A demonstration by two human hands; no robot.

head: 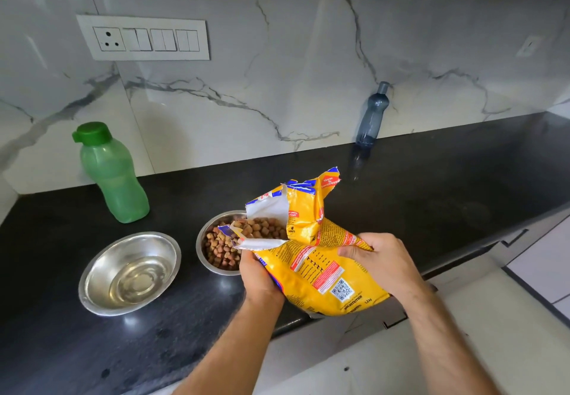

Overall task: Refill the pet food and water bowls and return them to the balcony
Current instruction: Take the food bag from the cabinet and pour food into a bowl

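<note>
The water bowl [129, 273] already has water, and the left hand [257, 280] and right hand [381, 259] both grip the tipped kibble bag [308, 259] over the part-full food bowl [216, 248] on the counter [431, 197], so carrying both bowls to the balcony is left.

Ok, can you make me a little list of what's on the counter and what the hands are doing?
left hand: grips the yellow food bag near its torn mouth
right hand: holds the bag's side
food bowl: steel, kibble inside, under the bag's mouth
water bowl: steel, some water in it, left of the food bowl
green bottle: upright, capped, behind the water bowl
blue bottle: by the wall
counter: black
</note>
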